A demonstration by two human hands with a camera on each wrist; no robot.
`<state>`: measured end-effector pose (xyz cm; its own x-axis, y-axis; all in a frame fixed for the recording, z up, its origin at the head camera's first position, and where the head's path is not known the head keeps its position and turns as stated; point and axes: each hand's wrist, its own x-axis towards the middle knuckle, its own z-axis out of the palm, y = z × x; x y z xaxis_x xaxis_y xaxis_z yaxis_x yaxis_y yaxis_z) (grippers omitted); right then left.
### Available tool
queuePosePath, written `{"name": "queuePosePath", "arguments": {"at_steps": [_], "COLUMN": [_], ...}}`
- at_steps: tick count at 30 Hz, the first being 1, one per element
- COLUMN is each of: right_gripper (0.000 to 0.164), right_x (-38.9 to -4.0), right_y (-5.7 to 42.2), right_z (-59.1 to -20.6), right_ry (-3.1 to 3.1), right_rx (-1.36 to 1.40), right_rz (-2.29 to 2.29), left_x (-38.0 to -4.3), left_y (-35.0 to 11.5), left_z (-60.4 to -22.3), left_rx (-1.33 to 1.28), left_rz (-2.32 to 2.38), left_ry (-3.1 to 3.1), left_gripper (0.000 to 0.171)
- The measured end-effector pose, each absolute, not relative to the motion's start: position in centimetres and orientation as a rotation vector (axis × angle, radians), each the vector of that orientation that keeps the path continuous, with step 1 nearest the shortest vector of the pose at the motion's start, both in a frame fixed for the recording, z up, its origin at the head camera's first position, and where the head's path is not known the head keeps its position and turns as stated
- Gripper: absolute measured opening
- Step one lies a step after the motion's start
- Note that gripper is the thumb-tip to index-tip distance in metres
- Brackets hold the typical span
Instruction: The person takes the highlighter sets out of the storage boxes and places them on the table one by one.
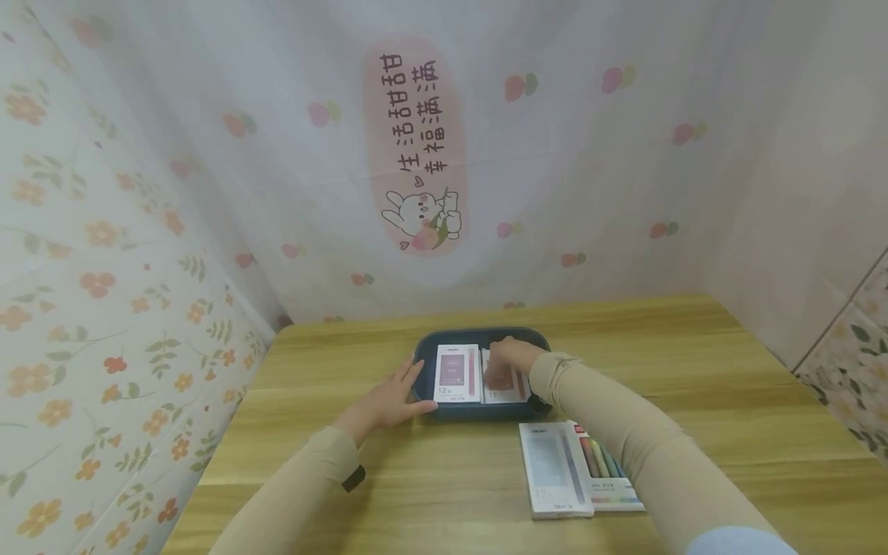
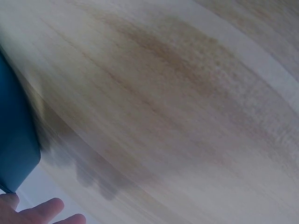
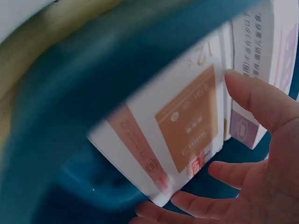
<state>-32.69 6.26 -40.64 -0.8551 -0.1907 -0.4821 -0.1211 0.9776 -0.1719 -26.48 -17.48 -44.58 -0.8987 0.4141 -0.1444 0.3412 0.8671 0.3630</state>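
A dark blue tray (image 1: 454,412) holds two flat white boxes side by side. The left one, a box with a purple panel (image 1: 452,370), lies flat. On its right is a box with an orange-brown panel (image 3: 189,116), partly covered by my right hand (image 1: 509,361) in the head view. In the right wrist view, the fingers (image 3: 196,203) of that hand are extended and spread at the box's end, with the thumb by its side edge. My left hand (image 1: 394,397) rests spread at the tray's left end, its fingertips at the rim.
Nearer me on the wooden table (image 1: 312,478) lies a white box with a pale blue panel (image 1: 555,470). Beside it, a box with coloured sticks showing (image 1: 610,470) is partly behind my right sleeve. Patterned curtains (image 1: 590,169) hang behind and at the left.
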Motion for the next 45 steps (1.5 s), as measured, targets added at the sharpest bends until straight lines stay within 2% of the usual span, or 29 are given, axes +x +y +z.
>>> {"name": "queuePosePath", "arguments": {"at_steps": [14, 24, 45], "right_gripper": [0.088, 0.082, 0.088], "right_x": [-31.6, -31.7, -32.0], "right_y": [5.8, 5.5, 6.0], "right_z": [-41.0, -41.3, -43.1], "right_ry": [2.588, 2.575, 2.64], "right_rx": [-0.18, -0.18, -0.093], "right_rz": [-0.101, -0.141, -0.336], "left_x": [-26.6, -26.5, -26.6], "left_y": [-17.6, -17.4, -17.5], "left_z": [-44.8, -44.5, -44.7], "left_rx": [0.572, 0.57, 0.582], "left_rz": [0.482, 0.478, 0.467], "left_ry": [2.813, 2.815, 2.814], "left_gripper": [0.092, 0.091, 0.091]}}
